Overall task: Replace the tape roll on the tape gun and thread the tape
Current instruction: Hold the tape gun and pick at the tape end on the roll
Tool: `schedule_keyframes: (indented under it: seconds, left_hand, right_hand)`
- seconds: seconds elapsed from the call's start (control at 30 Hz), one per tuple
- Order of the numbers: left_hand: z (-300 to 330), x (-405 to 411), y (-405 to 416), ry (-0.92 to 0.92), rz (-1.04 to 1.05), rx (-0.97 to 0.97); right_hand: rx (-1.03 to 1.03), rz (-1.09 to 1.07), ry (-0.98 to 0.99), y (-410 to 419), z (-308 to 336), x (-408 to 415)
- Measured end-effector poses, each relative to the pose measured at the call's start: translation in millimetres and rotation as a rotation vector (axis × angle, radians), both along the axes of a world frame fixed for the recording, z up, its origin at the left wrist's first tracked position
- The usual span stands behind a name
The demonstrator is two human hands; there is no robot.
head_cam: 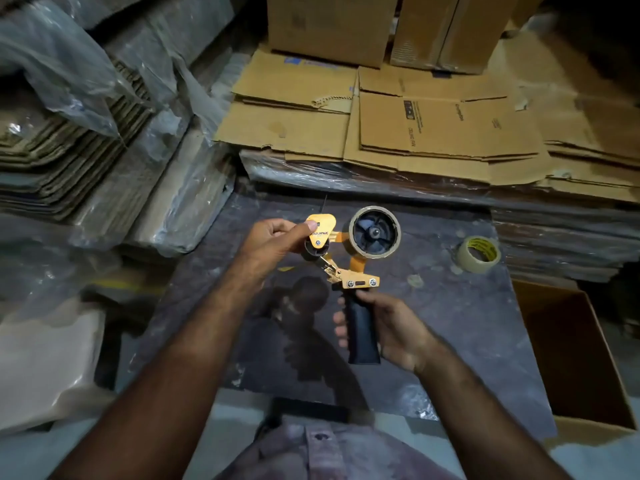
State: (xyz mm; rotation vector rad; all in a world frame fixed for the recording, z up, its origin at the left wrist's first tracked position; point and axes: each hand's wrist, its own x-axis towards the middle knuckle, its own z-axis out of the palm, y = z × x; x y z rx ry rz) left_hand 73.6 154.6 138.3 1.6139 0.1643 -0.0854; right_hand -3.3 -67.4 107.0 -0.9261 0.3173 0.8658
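I hold an orange tape gun (346,268) above a dark worktop (433,341). My right hand (391,330) grips its black handle. My left hand (277,240) pinches the front end, thumb on the orange triangular guard over the black roller. A thin, nearly bare cardboard core (374,232) sits on the gun's black spoked hub. A fuller roll of clear tape (479,253) with a yellow printed core lies flat on the worktop to the right, apart from both hands.
Flattened cardboard cartons (433,133) are stacked behind the worktop, with upright boxes (332,26) further back. Plastic-wrapped cardboard bundles (104,133) fill the left side. An open brown box (581,358) stands at the worktop's right edge.
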Motion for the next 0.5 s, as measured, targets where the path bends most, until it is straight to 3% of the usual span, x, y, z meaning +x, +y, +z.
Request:
schedule_keyframes:
  seconds: [0.37,0.5]
  left_hand:
    - [-14,17,39,0.096,-0.228,0.087]
    - [-9,20,48,0.083,-0.303,0.077]
  right_hand:
    - [0.028,-0.217,0.056,70,-12,-20]
    - [-0.07,-0.294,0.024,81,1,-16]
